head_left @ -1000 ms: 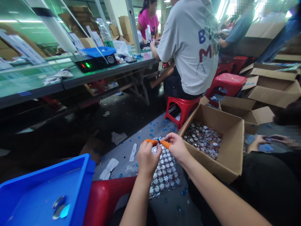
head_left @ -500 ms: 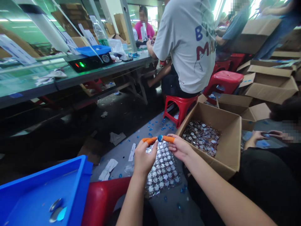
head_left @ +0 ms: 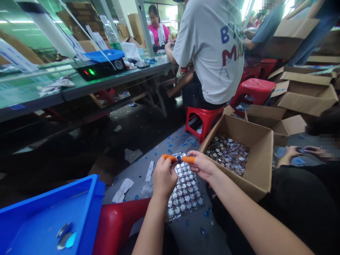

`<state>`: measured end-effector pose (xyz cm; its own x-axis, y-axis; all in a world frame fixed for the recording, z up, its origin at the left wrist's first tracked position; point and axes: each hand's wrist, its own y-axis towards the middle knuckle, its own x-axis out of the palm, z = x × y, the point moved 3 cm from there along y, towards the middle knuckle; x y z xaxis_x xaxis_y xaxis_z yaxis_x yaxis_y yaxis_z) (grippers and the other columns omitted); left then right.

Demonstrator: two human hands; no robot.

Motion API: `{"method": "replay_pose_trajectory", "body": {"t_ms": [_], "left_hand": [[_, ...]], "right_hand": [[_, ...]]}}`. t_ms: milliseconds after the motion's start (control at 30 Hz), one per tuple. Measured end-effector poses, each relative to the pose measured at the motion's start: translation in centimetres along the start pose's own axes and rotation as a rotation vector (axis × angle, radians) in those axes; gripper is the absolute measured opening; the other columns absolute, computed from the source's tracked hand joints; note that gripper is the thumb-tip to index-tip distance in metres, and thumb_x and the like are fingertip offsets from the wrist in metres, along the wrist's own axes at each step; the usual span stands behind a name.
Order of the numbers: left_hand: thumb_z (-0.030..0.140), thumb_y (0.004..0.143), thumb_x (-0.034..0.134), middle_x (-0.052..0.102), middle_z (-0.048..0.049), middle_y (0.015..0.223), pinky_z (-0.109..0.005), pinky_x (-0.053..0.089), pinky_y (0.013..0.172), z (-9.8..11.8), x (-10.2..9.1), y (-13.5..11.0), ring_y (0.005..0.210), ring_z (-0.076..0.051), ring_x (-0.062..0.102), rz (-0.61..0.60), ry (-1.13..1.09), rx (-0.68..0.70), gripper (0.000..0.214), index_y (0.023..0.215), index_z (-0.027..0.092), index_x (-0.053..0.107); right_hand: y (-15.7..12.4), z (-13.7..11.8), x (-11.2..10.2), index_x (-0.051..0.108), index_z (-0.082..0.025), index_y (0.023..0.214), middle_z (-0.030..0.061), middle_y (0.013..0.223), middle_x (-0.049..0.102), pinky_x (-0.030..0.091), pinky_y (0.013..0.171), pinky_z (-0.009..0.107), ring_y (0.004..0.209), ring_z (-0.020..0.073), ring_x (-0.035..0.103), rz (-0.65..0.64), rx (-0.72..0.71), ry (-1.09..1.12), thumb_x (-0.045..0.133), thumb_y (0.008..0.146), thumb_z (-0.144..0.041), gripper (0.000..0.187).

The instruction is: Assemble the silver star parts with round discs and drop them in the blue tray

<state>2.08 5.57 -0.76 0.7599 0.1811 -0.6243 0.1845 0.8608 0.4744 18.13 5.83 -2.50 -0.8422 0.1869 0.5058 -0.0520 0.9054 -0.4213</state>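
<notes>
Glossy blue, a small round disc (head_left: 179, 159) is now being pinched, just below frame centre, by the left hand (head_left: 165, 176) and touched by the right hand (head_left: 203, 165), whose grip cannot be told; likely light, stiff, slippery, best rim-held.

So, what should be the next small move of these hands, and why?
Perhaps press lightly on the small blue piece with the orange-covered finger of the right hand: the left hand seems to pinch the piece, and that right finger points straight at its edge.
</notes>
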Motion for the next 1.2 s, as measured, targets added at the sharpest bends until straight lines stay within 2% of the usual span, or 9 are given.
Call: {"method": "replay_pose_trajectory", "body": {"t_ms": [200,333,400,467,567,633,833,967,1200], "left_hand": [[0.010,0.089,0.049,0.062,-0.0093,0.092,-0.036,0.048,0.075,-0.3,0.1,-0.2,0.087,-0.025,0.060,0.018,0.188,-0.012,0.017,0.090,0.019,0.063],[0.020,0.092,0.053,0.062,-0.0096,0.093,-0.037,0.049,0.081,-0.8,-0.2,0.0,0.089,-0.024,0.061,0.080,0.019,-0.088,0.014,0.092,0.018,0.068],[0.032,0.093,0.059,0.065,-0.0093,0.095,-0.036,0.049,0.084,-1.4,-0.5,0.2,0.091,-0.023,0.062,0.112,-0.170,-0.231,0.019,0.097,0.018,0.070],[0.049,0.089,0.064,0.068,-0.0094,0.094,-0.032,0.049,0.079,-2.2,-0.6,0.2,0.088,-0.022,0.064,0.111,-0.382,-0.472,0.036,0.101,0.016,0.072],[0.065,0.077,0.070,0.069,-0.0102,0.089,-0.026,0.046,0.066,-2.8,-0.2,0.1,0.082,-0.020,0.064,0.000,-0.674,-0.790,0.057,0.100,0.012,0.073],[0.066,0.070,0.075,0.069,-0.0095,0.085,-0.023,0.044,0.061,-2.5,-0.1,0.1,0.078,-0.018,0.063,-0.078,-0.787,-0.881,0.060,0.095,0.011,0.073],[0.055,0.061,0.084,0.069,-0.0078,0.078,-0.022,0.043,0.061,-2.1,0.0,0.1,0.071,-0.015,0.061,-0.115,-0.789,-0.872,0.051,0.085,0.011,0.074],[0.062,0.069,0.076,0.068,-0.0080,0.076,-0.022,0.042,0.058,-2.4,0.0,0.1,0.070,-0.016,0.062,-0.092,-0.826,-0.884,0.053,0.084,0.011,0.074],[0.052,0.062,0.084,0.070,-0.0076,0.075,-0.024,0.045,0.062,-3.0,-0.1,0.2,0.069,-0.016,0.061,-0.080,-0.706,-0.801,0.046,0.083,0.011,0.075]], "right_hand": [[-0.4,-0.4,0.2,0.047,-0.020,0.070,-0.0092,0.052,0.052,0.010,0.037,0.017,0.038,0.0013,0.025,-0.081,0.002,-0.181,0.093,0.048,-0.035,0.053],[-0.8,-0.7,0.3,0.047,-0.020,0.070,-0.0014,0.068,0.066,0.025,0.044,0.020,0.048,0.0069,0.044,-0.113,-0.176,-0.314,0.091,0.054,-0.038,0.050],[-1.3,-1.1,0.5,0.048,-0.021,0.070,0.0012,0.077,0.070,0.031,0.049,0.022,0.053,0.0087,0.046,-0.104,-0.364,-0.448,0.087,0.064,-0.037,0.042],[-2.0,-1.3,0.8,0.052,-0.021,0.071,0.0018,0.082,0.071,0.031,0.051,0.024,0.052,0.0089,0.041,-0.084,-0.537,-0.624,0.078,0.075,-0.033,0.030],[-3.1,-1.5,1.3,0.058,-0.021,0.075,0.0022,0.085,0.071,0.033,0.053,0.026,0.052,0.0101,0.039,-0.087,-0.727,-0.837,0.067,0.084,-0.026,0.013],[-3.5,-1.6,1.6,0.060,-0.021,0.076,0.0019,0.086,0.071,0.036,0.057,0.026,0.055,0.0112,0.044,-0.117,-0.810,-0.924,0.063,0.085,-0.020,0.009],[-3.4,-1.2,1.8,0.054,-0.023,0.076,0.0030,0.092,0.071,0.044,0.071,0.027,0.075,0.0172,0.063,-0.210,-0.878,-1.033,0.055,0.088,-0.012,0.016],[-3.1,-0.7,1.6,0.056,-0.023,0.078,0.0041,0.090,0.071,0.046,0.075,0.029,0.080,0.0193,0.065,-0.221,-0.887,-1.120,0.054,0.086,-0.009,0.016],[-3.0,-0.6,1.6,0.056,-0.023,0.076,0.0031,0.087,0.071,0.044,0.072,0.028,0.077,0.0180,0.064,-0.228,-0.883,-1.102,0.055,0.084,-0.008,0.017]]}}
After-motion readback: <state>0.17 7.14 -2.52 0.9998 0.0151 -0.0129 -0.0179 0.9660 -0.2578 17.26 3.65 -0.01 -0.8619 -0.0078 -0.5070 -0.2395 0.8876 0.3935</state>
